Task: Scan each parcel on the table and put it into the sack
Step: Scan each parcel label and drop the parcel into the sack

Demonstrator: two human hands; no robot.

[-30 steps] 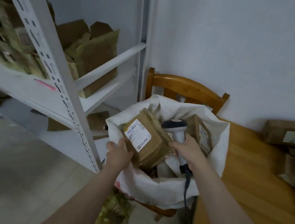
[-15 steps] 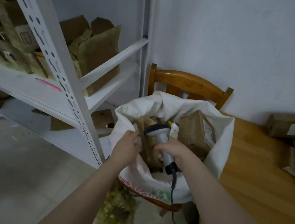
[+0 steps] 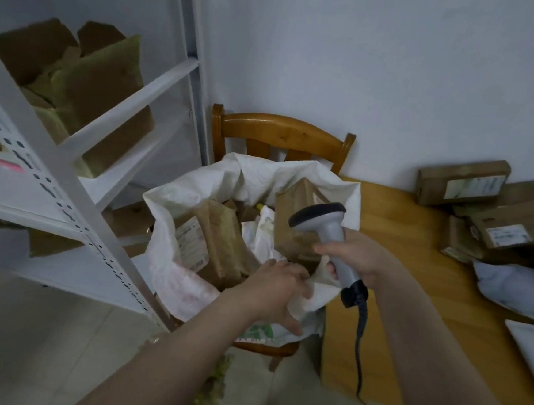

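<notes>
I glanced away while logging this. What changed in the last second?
The left hand let go of the labelled parcel, now down inside the sack, and grips the sack's near rim. The right hand, holding the scanner throughout, drew back toward the table. Sack on chair, table parcels: unchanged.

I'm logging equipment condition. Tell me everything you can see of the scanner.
The scanner is handheld, of grey plastic, with a wide dark head and a black base from which a black cable hangs down. The right hand grips its handle, holding it tilted, head up and leftward, over the near rim of the sack.
</notes>
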